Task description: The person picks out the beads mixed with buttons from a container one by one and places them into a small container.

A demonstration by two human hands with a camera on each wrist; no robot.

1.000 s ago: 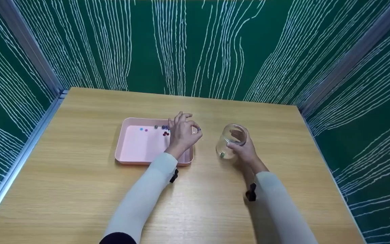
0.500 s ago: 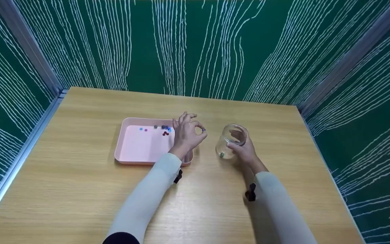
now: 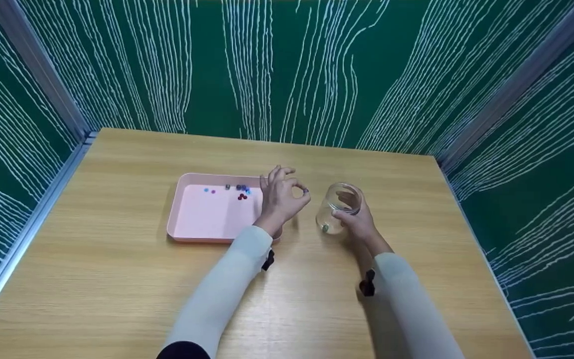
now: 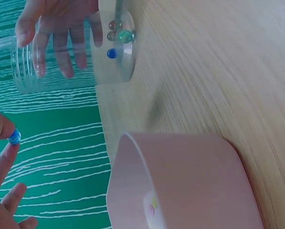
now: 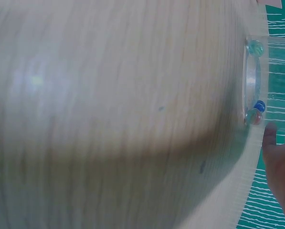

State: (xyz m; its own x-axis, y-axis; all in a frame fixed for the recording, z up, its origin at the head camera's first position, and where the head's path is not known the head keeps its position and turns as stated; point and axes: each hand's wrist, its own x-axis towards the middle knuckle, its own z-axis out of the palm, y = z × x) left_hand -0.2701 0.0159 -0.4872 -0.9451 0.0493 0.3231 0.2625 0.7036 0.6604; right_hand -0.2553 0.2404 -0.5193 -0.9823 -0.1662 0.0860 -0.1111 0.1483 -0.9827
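Thumb and forefinger of my left hand pinch a blue marble. This hand hovers between the pink tray and a clear glass jar. My right hand grips the jar from its right side, thumb in front and fingers behind. The jar stands on the table with its mouth up. Inside it, at the bottom, lie several marbles, among them a green marble and a blue marble. Dark marbles and a cluster of small red pieces lie in the tray.
Two tiny pieces, one blue and one pink, lie farther left in the tray. The wooden table is bounded behind and at the sides by green panels with white wavy lines.
My left hand has moved right with the marble, out past the tray's right rim and closer to the jar. The right hand and jar have stayed in place.
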